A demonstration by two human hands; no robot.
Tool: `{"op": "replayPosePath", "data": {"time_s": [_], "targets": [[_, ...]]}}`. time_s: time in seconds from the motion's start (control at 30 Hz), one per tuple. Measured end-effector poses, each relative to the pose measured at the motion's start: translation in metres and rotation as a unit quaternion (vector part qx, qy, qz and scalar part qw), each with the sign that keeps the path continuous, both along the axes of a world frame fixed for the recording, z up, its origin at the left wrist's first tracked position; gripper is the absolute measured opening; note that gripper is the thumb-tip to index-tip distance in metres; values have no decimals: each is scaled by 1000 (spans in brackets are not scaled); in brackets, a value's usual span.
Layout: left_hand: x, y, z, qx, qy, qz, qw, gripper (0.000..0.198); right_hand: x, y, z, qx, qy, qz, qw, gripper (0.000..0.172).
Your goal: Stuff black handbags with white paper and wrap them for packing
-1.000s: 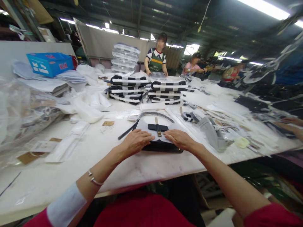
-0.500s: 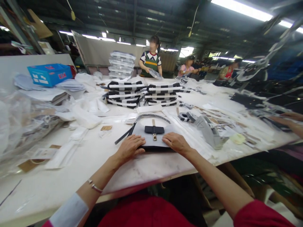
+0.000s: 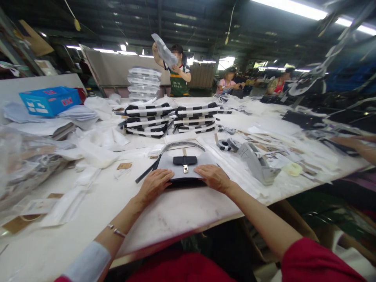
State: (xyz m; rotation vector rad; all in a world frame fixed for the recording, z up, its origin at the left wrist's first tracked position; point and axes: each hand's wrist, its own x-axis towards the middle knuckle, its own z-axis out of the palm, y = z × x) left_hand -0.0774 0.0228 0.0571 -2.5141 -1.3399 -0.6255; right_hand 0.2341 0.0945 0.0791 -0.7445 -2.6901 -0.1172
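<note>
A handbag point(image 3: 173, 169) lies in front of me, its front covered with a pale grey sheet. A black tab point(image 3: 191, 160) with a metal clasp point(image 3: 185, 169) sits at its middle, and its wrapped handle point(image 3: 183, 144) arches away from me. At the bag's near left corner my left hand point(image 3: 157, 182) grips the edge, fingers laid over the front. My right hand point(image 3: 213, 177) holds the near right corner, fingers bent on top; its thumb is hidden. A black strap point(image 3: 147, 172) sticks out on the left.
Beyond the bag stand two stacks of wrapped black bags point(image 3: 148, 119). Right of it are a grey tape dispenser point(image 3: 257, 164) and scattered papers and tags. A blue box point(image 3: 49, 102) and plastic bags point(image 3: 26, 168) lie left. Across the table a co-worker point(image 3: 179, 76) raises a plastic-wrapped item.
The view has shifted slightly right. Both hands stay at the bag's near corners, and its near edge looks slightly tilted up. The co-worker across has raised the wrapped item to head height.
</note>
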Motion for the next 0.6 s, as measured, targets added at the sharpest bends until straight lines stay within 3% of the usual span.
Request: {"op": "replayPosePath", "data": {"time_s": [0.13, 0.23, 0.33, 0.4, 0.47, 0.6], "targets": [[20, -6, 20, -30, 43, 44, 998, 34, 1, 2, -12, -2, 21, -3, 1000, 36], [46, -5, 47, -54, 95, 80, 991, 59, 3, 1, -12, -6, 22, 10, 1000, 37], [66, 4, 58, -25, 111, 55, 992, 62, 4, 1, -9, -4, 18, 20, 1000, 35], [70, 9, 47, 2, 111, 19, 994, 52, 3, 2, -6, -2, 16, 23, 1000, 35], [68, 12, 24, 21, 102, 0, 995, 48, 3, 3, -2, -1, 5, 30, 1000, 35], [59, 3, -21, 64, 72, 29, 995, 56, 4, 5, 2, -17, -34, 57, 998, 37]]}}
